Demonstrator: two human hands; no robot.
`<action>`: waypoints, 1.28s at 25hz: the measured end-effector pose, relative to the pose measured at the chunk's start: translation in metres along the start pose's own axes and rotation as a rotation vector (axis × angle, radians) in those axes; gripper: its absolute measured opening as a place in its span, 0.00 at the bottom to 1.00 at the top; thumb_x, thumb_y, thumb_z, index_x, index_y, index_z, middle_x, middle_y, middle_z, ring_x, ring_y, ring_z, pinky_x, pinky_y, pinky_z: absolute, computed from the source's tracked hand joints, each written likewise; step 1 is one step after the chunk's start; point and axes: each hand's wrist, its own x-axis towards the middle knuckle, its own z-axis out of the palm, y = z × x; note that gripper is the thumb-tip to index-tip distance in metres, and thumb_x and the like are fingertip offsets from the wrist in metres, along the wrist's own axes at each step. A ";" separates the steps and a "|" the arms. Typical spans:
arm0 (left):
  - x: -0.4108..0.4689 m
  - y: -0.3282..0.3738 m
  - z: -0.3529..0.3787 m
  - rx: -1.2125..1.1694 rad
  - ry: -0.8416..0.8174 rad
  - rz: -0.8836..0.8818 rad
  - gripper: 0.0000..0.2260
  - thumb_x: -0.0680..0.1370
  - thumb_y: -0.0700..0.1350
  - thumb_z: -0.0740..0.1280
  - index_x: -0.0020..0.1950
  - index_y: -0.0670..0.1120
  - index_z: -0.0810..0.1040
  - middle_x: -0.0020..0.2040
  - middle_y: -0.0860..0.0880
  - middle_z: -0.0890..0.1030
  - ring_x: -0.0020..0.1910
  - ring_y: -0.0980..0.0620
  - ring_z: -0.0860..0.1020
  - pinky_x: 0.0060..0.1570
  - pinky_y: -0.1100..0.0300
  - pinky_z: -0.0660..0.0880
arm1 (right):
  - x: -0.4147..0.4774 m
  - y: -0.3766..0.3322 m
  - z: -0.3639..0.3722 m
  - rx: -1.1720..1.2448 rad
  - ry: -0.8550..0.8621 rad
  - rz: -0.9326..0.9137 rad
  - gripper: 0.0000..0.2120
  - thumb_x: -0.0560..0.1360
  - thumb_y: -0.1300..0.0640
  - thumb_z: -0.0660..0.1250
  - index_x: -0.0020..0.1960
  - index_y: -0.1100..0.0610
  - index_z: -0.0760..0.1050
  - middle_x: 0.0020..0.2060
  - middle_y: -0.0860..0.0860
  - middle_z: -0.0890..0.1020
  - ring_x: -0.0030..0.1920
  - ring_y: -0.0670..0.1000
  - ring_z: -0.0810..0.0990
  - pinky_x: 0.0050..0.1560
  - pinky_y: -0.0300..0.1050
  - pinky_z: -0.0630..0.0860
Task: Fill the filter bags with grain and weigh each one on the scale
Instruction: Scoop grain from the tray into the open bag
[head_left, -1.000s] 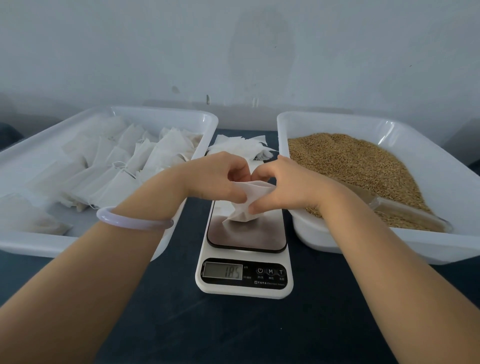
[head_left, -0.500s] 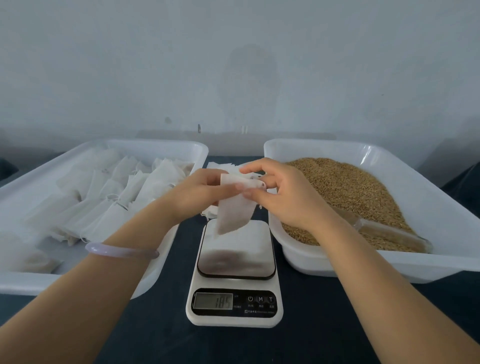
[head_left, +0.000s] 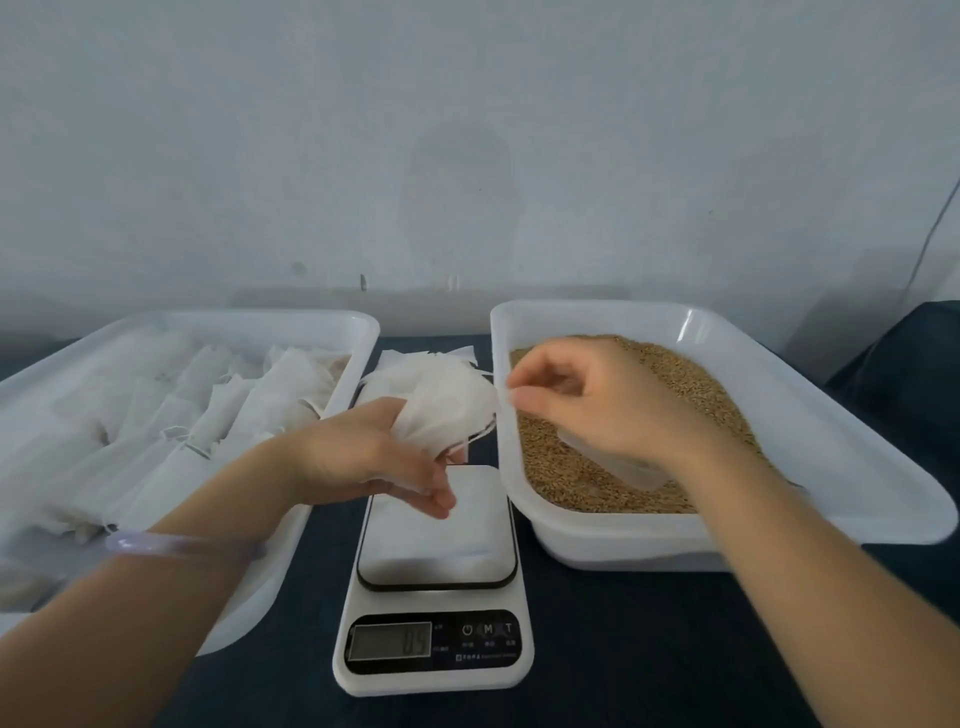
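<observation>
The left hand (head_left: 358, 457) is gripping a bunched white filter bag (head_left: 447, 410), holding it above the far end of the scale (head_left: 441, 540) (its display is too blurred to read). The right hand (head_left: 587, 405) is hovering over the grain (head_left: 691, 384) in the right tray (head_left: 810, 415), with thumb and forefinger nearly meeting beside the bag's edge. Whether they are pinching it, I cannot tell.

Looks like a makeshift weighing and packing bench in a plain workroom, can't tell if it's a home or a shop. Evidence: bare, stained pale wall (head_left: 467, 130) right behind a table (head_left: 649, 649) covered in dark cloth. Left tray (head_left: 249, 317), white plastic, holds a pile of white filter bags (head_left: 249, 410); right tray (head_left: 597, 307), same type, holds loose grain (head_left: 691, 384). Small digital scale (head_left: 434, 680) sits between them, display (head_left: 389, 640) lit. Thin cable (head_left: 930, 239) runs down the wall far right.
</observation>
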 end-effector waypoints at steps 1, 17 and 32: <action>0.000 -0.001 -0.001 -0.022 0.033 -0.013 0.08 0.64 0.34 0.69 0.42 0.39 0.75 0.31 0.44 0.78 0.31 0.48 0.79 0.32 0.60 0.77 | 0.000 0.016 -0.018 -0.119 -0.014 0.088 0.04 0.73 0.48 0.69 0.48 0.43 0.77 0.46 0.36 0.81 0.46 0.35 0.78 0.47 0.29 0.73; 0.005 -0.003 -0.001 -0.063 0.176 -0.013 0.23 0.53 0.45 0.77 0.43 0.40 0.74 0.32 0.45 0.75 0.29 0.49 0.77 0.26 0.61 0.74 | -0.004 0.122 -0.072 -0.852 -0.012 0.298 0.06 0.77 0.53 0.63 0.53 0.49 0.75 0.42 0.43 0.78 0.40 0.44 0.78 0.48 0.41 0.75; 0.006 0.012 0.010 0.117 0.213 0.024 0.17 0.59 0.40 0.77 0.42 0.39 0.74 0.32 0.47 0.77 0.31 0.50 0.79 0.29 0.60 0.75 | -0.030 0.122 -0.097 -0.323 -0.151 0.371 0.12 0.76 0.55 0.65 0.58 0.46 0.73 0.57 0.43 0.77 0.60 0.46 0.74 0.64 0.48 0.70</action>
